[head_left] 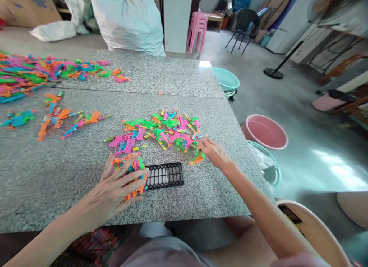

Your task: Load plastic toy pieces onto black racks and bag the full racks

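My left hand (122, 182) is spread over a bunch of small colourful plastic toy guns (142, 163), its fingers gripping them at the left end of a black plastic rack (166, 175). The rack's right part shows bare slots; its left end is hidden under my hand and the guns. My right hand (214, 152) is at the right edge of a loose pile of pink, green and blue toy guns (172, 129), with its fingers closed on one. Just below those fingers is a blurred green and orange toy gun (197, 157).
More toy guns (83, 123) lie at the left, with a large heap (25, 73) behind them on the speckled stone table (86, 194). A big white sack (129, 21) stands beyond the table. Pink (266, 132) and turquoise (227, 79) basins are past its right edge.
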`<state>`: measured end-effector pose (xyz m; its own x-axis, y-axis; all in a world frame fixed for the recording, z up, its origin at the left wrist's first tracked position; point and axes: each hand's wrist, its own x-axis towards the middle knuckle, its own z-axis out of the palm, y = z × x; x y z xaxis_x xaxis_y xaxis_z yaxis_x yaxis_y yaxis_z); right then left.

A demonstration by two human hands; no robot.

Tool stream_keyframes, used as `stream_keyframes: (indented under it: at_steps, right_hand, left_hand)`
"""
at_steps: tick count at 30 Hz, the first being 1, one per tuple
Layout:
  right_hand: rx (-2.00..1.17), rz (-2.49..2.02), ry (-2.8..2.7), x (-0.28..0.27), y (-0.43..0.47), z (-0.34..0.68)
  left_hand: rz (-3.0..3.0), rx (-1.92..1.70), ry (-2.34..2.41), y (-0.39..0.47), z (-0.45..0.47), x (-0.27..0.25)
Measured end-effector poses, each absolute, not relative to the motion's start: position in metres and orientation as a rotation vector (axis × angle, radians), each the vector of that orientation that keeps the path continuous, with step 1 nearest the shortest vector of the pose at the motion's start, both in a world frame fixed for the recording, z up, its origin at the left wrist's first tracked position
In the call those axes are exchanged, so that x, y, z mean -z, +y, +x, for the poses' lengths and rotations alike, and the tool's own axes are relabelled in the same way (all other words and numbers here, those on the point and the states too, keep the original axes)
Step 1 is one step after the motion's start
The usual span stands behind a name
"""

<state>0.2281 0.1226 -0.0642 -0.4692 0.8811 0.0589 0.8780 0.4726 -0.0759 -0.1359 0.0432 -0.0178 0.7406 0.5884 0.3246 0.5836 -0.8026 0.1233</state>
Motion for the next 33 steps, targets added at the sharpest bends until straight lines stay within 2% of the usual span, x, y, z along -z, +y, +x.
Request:
stream_keyframes:
  at_steps: [4, 6, 8, 18, 24, 27, 30, 33]
  right_hand:
    - [-0.566, -1.451, -2.053, 0.079, 0.092, 0.168]
    - [-0.864, -1.331, -1.907, 0.089, 0.082, 0.121]
    - [-0.988, -1.318, -1.875, 0.098, 0.081, 0.08]
    - [-0.701, -1.454, -2.42, 0.075, 0.099, 0.046]
    - [-0.744, -1.369, -2.444, 0.075, 0.095, 0.05]
    - [-0.501, -1.329, -2.366, 0.074, 0.112, 0.102]
    - [-0.078, -1.726, -2.201, 0.07, 0.145, 0.169]
    - [0.006, -1.635, -2.554, 0.07, 0.172, 0.214]
  left_hand:
    - [2.935, -0.503, 0.947, 0.043, -0.14, 0.017]
    - [2.924, -0.462, 0.977, 0.043, -0.139, 0.013]
    - [2.914, -0.4, 1.006, 0.042, -0.137, 0.008]
    - [2.785, -0.511, 1.107, 0.035, -0.131, 0.014]
    - [2.942, -0.386, 0.932, 0.045, -0.131, 0.012]
    - [3.01, -0.393, 0.905, 0.052, -0.135, 0.014]
    - [3.031, -0.416, 0.882, 0.057, -0.141, 0.019]
    - [3.015, -0.387, 0.897, 0.058, -0.144, 0.021]
